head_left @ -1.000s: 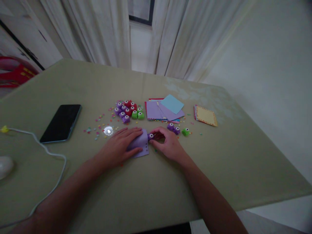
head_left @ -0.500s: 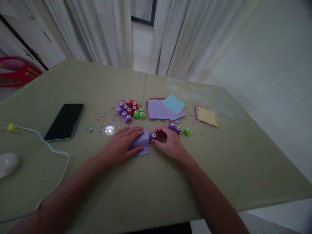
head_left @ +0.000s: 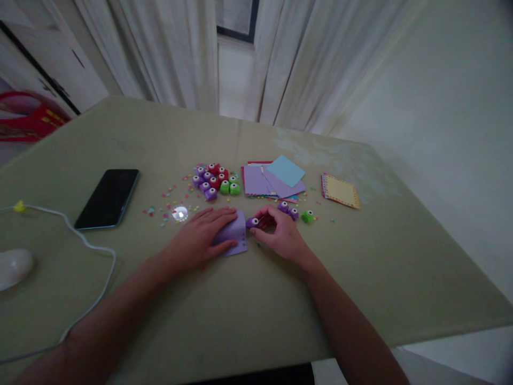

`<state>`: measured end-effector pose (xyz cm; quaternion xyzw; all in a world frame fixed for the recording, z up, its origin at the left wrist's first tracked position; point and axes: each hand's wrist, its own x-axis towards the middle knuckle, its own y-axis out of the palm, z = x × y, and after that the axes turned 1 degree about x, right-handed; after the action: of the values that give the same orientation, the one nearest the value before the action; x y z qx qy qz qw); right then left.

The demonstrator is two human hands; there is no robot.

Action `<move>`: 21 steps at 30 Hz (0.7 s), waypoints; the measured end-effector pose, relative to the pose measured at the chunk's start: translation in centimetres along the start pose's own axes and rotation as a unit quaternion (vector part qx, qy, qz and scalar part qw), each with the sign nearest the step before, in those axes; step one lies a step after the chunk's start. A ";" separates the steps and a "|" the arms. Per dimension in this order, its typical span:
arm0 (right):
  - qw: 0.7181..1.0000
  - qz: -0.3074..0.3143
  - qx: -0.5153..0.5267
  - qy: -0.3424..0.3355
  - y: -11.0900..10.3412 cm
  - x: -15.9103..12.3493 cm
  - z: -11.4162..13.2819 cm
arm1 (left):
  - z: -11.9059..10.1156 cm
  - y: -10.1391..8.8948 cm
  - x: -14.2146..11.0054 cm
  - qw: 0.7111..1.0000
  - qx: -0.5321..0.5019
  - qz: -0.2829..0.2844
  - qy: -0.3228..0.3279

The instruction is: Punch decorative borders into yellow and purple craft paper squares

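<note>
My left hand lies flat with fingers stretched over a small lilac paper sheet on the table, pinning it down. A row of small holes shows along the sheet's right edge. My right hand is closed around a small purple paper punch, which sits against the sheet's right edge. Two more purple punches and a green punch stand just beyond my right hand.
A cluster of purple, red and green punches sits behind my left hand, with paper confetti scattered around. Coloured paper stacks and yellow-bordered cards lie further back. A black phone, white cable and white mouse are on the left.
Both hands stay in place on the sheet and punch. The view has shifted slightly.
</note>
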<state>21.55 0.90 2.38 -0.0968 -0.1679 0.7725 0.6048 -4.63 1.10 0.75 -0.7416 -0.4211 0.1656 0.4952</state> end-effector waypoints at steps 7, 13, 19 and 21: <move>0.999 0.020 -0.023 -0.013 -0.1 -0.1 0.0 | -0.1 -0.1 0.0 1.000 0.012 0.006 0.004; 0.997 0.035 -0.054 -0.044 -0.7 -0.1 0.2 | -0.3 0.1 -0.2 0.999 0.037 0.002 0.003; 0.994 0.048 -0.086 -0.056 -0.5 -0.2 0.2 | -0.2 0.4 -0.3 0.998 0.058 -0.003 0.001; 0.994 0.041 -0.083 -0.051 -0.2 -0.1 0.1 | -0.2 0.4 -0.3 0.998 0.062 0.003 0.005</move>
<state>21.74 0.81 2.57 -0.1134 -0.2577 0.7841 0.5531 -4.46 0.67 0.45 -0.7120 -0.4050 0.1891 0.5415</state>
